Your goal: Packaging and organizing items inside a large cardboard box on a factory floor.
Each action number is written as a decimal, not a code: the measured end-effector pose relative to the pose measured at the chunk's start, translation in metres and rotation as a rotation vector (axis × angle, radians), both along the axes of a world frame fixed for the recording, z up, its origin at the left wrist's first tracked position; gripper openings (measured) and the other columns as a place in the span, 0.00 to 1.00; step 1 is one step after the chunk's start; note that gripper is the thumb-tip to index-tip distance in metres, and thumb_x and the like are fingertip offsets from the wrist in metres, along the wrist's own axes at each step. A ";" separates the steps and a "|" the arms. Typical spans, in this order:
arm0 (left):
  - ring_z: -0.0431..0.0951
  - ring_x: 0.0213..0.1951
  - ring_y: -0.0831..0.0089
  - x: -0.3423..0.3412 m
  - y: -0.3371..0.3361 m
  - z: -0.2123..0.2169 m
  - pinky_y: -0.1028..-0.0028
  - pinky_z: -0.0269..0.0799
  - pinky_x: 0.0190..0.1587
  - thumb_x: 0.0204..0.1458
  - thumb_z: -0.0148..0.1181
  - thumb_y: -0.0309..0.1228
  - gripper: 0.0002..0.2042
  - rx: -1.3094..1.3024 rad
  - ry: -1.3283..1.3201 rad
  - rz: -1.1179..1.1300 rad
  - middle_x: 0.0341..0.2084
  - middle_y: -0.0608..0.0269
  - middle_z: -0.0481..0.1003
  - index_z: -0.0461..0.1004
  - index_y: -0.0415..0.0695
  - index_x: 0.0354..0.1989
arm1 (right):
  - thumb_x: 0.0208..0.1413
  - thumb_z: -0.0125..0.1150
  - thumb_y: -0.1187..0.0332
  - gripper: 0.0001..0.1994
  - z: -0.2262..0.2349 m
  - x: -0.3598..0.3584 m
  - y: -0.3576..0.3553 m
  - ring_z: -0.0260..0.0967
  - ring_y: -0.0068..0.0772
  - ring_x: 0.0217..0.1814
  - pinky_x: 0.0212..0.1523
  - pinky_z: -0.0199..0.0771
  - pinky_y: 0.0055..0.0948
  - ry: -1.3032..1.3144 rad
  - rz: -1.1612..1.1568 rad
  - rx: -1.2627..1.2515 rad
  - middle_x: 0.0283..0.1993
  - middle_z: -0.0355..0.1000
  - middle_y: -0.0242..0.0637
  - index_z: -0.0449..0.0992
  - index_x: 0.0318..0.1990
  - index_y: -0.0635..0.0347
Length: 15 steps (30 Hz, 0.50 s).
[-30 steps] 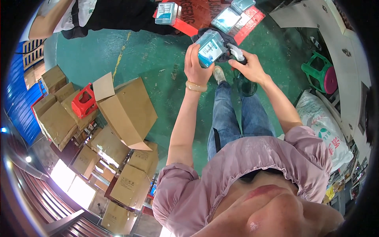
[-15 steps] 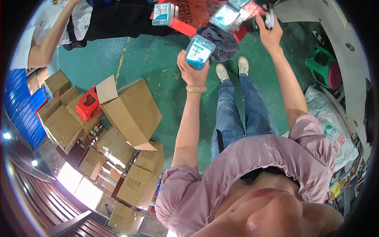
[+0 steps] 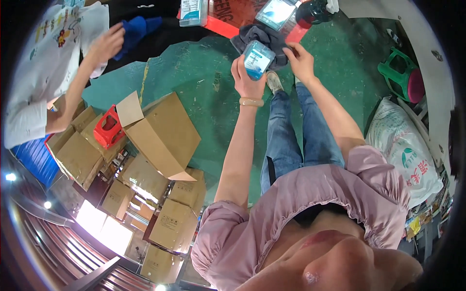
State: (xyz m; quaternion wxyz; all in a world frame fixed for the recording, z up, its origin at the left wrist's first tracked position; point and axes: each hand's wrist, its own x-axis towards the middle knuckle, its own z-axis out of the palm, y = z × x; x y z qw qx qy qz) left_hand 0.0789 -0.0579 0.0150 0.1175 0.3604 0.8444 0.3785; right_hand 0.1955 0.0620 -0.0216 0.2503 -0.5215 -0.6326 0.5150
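My left hand [image 3: 246, 80] is raised and holds a small blue and white box [image 3: 257, 59] upright. My right hand [image 3: 300, 60] is just to its right, with its fingers pinching the edge of a dark grey cloth [image 3: 264, 35] that lies behind the box. Beyond them is a red mat [image 3: 228, 22] with two similar boxes on it, one on the left [image 3: 193, 12] and one on the right [image 3: 276, 12], and a dark round object [image 3: 313, 12].
At the upper left a person in a white shirt has a hand [image 3: 104, 46] by a blue cloth [image 3: 136, 26]. An open cardboard box [image 3: 162, 133], a red holder [image 3: 109, 128] and stacked cartons [image 3: 172, 223] lie left. A green stool [image 3: 403, 75] and a white sack [image 3: 403, 145] are right.
My right hand reached up to the far table with a dark object, then came back down without it onto the grey cloth. My left hand kept the box raised.
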 end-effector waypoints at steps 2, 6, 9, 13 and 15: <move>0.65 0.51 0.52 0.000 -0.002 -0.002 0.60 0.67 0.49 0.28 0.66 0.25 0.38 -0.007 0.034 -0.020 0.48 0.54 0.63 0.60 0.46 0.56 | 0.49 0.63 0.68 0.12 0.013 -0.023 -0.005 0.69 0.22 0.31 0.32 0.69 0.24 0.016 0.003 -0.016 0.32 0.73 0.35 0.75 0.41 0.58; 0.67 0.50 0.52 0.002 0.000 -0.002 0.60 0.69 0.47 0.27 0.65 0.23 0.37 -0.010 0.140 -0.049 0.49 0.54 0.63 0.61 0.46 0.55 | 0.48 0.61 0.69 0.06 0.024 -0.040 -0.006 0.71 0.37 0.34 0.36 0.71 0.31 0.038 0.131 0.196 0.32 0.73 0.39 0.77 0.33 0.60; 0.68 0.49 0.52 0.001 0.006 -0.002 0.60 0.70 0.46 0.27 0.65 0.22 0.37 -0.011 0.184 -0.069 0.49 0.55 0.63 0.62 0.45 0.55 | 0.45 0.60 0.71 0.06 0.014 -0.030 -0.006 0.70 0.45 0.36 0.37 0.71 0.35 -0.014 0.181 0.398 0.31 0.72 0.40 0.76 0.32 0.60; 0.68 0.49 0.53 -0.007 0.005 -0.001 0.59 0.71 0.45 0.27 0.64 0.22 0.37 -0.019 0.178 -0.094 0.49 0.56 0.63 0.62 0.46 0.54 | 0.45 0.60 0.73 0.04 0.011 -0.021 -0.002 0.70 0.44 0.36 0.37 0.71 0.35 -0.117 0.160 0.314 0.31 0.72 0.39 0.76 0.30 0.60; 0.68 0.50 0.54 -0.009 0.003 0.002 0.59 0.71 0.44 0.27 0.64 0.23 0.35 -0.019 0.138 -0.104 0.48 0.57 0.63 0.63 0.48 0.53 | 0.44 0.60 0.73 0.04 0.014 -0.020 -0.006 0.70 0.43 0.36 0.37 0.71 0.35 -0.091 0.153 0.343 0.31 0.72 0.39 0.76 0.30 0.59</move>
